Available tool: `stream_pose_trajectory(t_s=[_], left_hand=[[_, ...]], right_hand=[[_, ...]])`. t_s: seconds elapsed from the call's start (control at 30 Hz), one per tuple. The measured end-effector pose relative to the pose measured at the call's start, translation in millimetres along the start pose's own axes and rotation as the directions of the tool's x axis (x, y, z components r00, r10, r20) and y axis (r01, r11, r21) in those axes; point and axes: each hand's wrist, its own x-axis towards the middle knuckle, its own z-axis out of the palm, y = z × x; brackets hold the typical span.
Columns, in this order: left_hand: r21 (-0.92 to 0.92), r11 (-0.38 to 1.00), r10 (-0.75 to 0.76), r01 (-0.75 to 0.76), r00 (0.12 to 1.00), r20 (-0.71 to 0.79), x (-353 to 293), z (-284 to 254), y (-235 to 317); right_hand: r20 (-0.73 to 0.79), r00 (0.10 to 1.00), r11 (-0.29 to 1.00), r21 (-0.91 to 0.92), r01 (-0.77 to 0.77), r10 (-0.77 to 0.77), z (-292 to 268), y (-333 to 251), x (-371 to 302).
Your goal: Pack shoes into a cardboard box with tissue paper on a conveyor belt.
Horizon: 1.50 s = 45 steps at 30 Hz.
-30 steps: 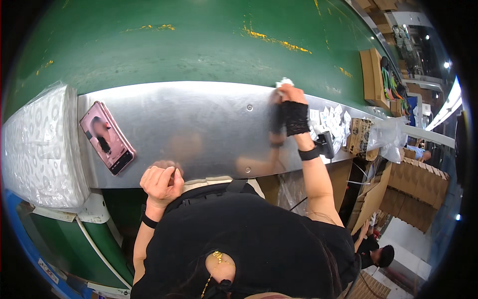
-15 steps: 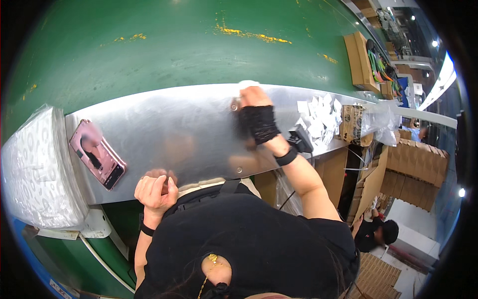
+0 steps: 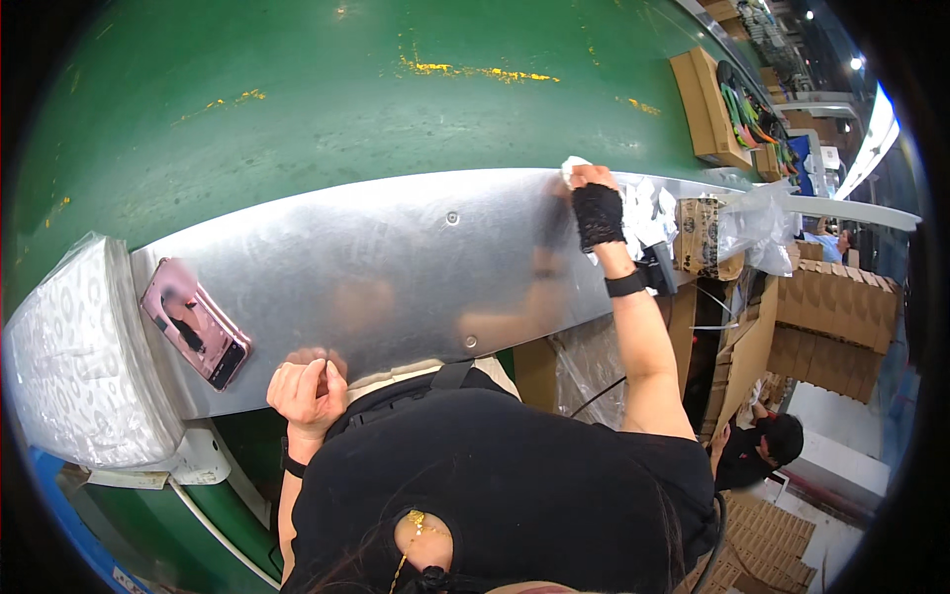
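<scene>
My right hand [image 3: 596, 203], in a black fingerless wrap, is closed on a small white wad [image 3: 573, 170], paper or cloth. It presses the wad on the far edge of the shiny metal shelf [image 3: 396, 247], beside the green surface. Just right of it lies a pile of small white paper slips [image 3: 648, 213], with a black device [image 3: 657, 269] below the pile. My left hand [image 3: 305, 396] is curled into a loose fist at the shelf's near edge, with nothing visible in it. A phone in a pink case [image 3: 196, 325] lies to its left, its screen lit.
A plastic-wrapped white stack [image 3: 84, 351] stands at the left end. On the right are a small cardboard box [image 3: 699, 238], clear plastic film [image 3: 757, 238] and an open carton [image 3: 705, 104] on the green surface [image 3: 346, 109]. A person [image 3: 762, 450] works at lower right.
My right hand has slid right along the shelf's far edge with the white wad, up to the paper slips. My left hand has stayed almost where it was, fingers curled.
</scene>
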Motion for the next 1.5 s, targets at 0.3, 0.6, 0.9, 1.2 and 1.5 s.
stream_pose_trajectory(t_s=[0.3, 0.6, 0.9, 1.2, 1.5], left_hand=[[0.007, 1.000, -0.012, 0.012, 1.000, -0.015, 1.9, 2.7, 0.1], [0.016, 1.000, -0.009, 0.009, 1.000, 0.000, 0.9, 0.7, 0.7], [0.041, 0.999, -0.005, 0.006, 1.000, -0.024, -2.1, 1.2, 0.6], [0.057, 0.997, -0.045, 0.048, 0.998, -0.044, -0.5, -2.8, 0.2], [0.089, 0.994, -0.056, 0.060, 0.998, -0.041, 3.3, -3.6, 0.8]], right_hand=[[0.039, 0.999, 0.995, -0.101, -0.022, 0.026, 0.6, 59.1, 25.2], [0.000, 0.967, 0.962, 0.104, 0.254, -0.255, 18.5, -114.6, -0.8], [0.024, 0.939, 0.744, 0.618, 0.255, -0.342, 54.8, -295.2, -24.2], [-0.017, 0.910, 0.872, 0.278, 0.403, -0.415, 15.6, -176.4, -0.5], [0.165, 0.858, 0.865, 0.227, 0.447, -0.487, 23.3, -211.8, -15.0]])
